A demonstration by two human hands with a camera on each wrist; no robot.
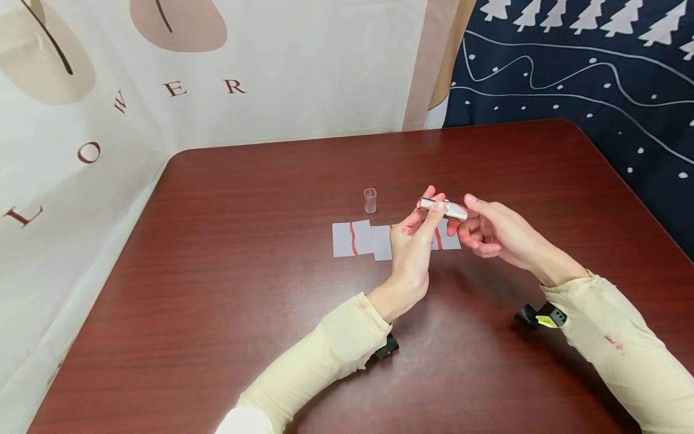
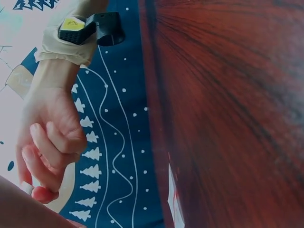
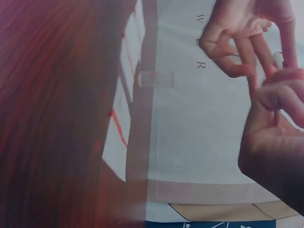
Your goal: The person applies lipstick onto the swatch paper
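A shiny silver lipstick tube (image 1: 455,210) is held above the table, tilted slightly down to the right. My left hand (image 1: 410,253) pinches its left part between thumb and fingers. My right hand (image 1: 501,232) is at the tube's right end, thumb above and index finger below, with the other fingers curled. In the left wrist view, the right hand (image 2: 52,137) has its fingertips around the silvery end. Beneath the hands lie white paper pieces (image 1: 343,240) with red strokes, partly hidden by the left hand. A clear cap (image 1: 370,201) stands behind them.
The dark red-brown wooden table (image 1: 244,271) has a pale lettered cloth (image 1: 303,72) behind and to its left. A navy cloth with white trees (image 1: 569,72) hangs at the back right. A black wrist camera (image 1: 534,316) sits beneath the right sleeve.
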